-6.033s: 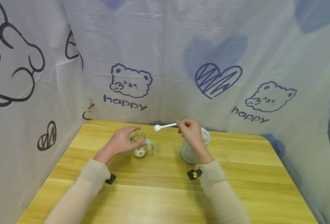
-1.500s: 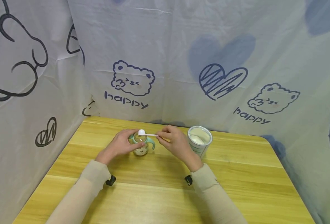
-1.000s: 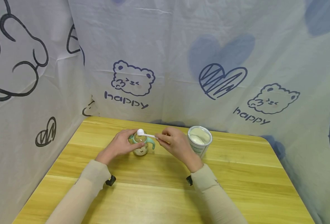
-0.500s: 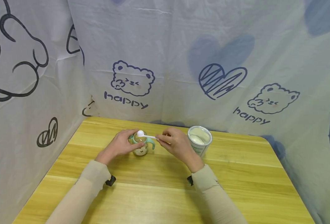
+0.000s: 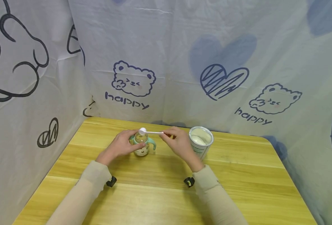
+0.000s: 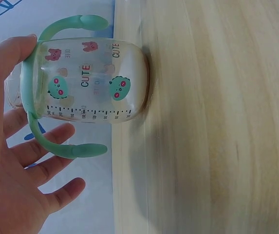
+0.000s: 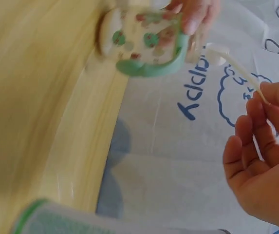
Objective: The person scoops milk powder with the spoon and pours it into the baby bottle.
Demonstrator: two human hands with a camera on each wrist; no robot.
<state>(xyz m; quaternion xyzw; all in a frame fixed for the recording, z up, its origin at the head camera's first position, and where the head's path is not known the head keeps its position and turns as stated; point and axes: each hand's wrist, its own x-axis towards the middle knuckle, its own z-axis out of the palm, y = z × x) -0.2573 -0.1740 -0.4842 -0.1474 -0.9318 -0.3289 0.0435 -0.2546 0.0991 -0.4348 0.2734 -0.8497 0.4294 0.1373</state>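
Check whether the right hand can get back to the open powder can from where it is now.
Probably yes: the right hand is just left of the powder can, whose open top nothing covers.

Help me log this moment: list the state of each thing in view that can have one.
Bottle: upright on the table, open-topped, gripped by the left hand.
Scoop: pinched by the right hand, bowl above the bottle mouth.
Can: upright, lid off, white powder inside.

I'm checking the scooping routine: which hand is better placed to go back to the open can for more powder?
Probably the right hand: it pinches the white scoop, and the can stands just beside it. The left hand holds the baby bottle.
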